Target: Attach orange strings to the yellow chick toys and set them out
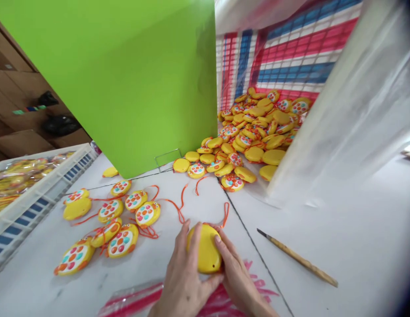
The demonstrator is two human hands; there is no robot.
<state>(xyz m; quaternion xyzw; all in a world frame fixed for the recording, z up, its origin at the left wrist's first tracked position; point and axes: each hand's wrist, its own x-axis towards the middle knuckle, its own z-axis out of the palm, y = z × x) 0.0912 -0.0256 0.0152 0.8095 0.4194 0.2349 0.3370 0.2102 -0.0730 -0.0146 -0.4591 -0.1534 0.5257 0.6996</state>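
Observation:
A yellow oval piece point(206, 250), plain side up with a small dark hole near its lower edge, is held between my two hands at the lower middle. My left hand point(188, 268) grips its left side, and my right hand point(233, 264) wraps round its right side with the thumb on top. An orange cord loop point(226, 214) shows just beyond the fingers. On the grey-white table point(142, 281) to the left lie several yellow pieces point(122, 241) with coloured dots on white and orange cords. A larger pile of them point(254, 127) spreads at the upper right.
An upright green panel point(135, 79) stands behind the table. A brush-like wooden stick point(300, 259) lies at the right. A white crate point(33, 202) with bagged items is at the far left. Striped fabric point(297, 53) and clear plastic point(326, 97) flank the pile.

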